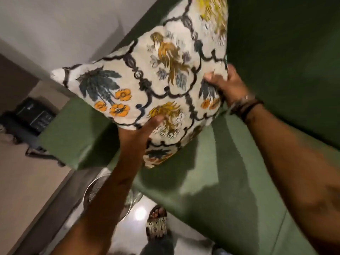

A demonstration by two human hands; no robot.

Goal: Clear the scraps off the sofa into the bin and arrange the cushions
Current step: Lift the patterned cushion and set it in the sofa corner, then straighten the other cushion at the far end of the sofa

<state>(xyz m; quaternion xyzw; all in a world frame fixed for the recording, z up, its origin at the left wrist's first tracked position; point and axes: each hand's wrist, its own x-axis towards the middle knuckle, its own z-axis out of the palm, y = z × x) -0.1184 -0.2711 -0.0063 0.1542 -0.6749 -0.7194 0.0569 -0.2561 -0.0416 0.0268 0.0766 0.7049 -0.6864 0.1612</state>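
Observation:
A cream cushion (147, 83) printed with palms, orange flowers and a dark lattice hangs in the air over the green sofa (211, 181). My left hand (139, 133) grips its near edge from below. My right hand (226, 85), with bracelets on the wrist, clutches its right side beside the dark green backrest (285, 61). The cushion is tilted and blurred. Its far end reaches over the sofa's armrest (73, 133). No scraps show on the visible seat.
A metal mesh bin (95, 190) stands on the glossy floor left of the sofa, partly behind my left forearm. My foot in a patterned sandal (156, 223) is below it. A dark object (31, 116) lies beyond the armrest by the wall.

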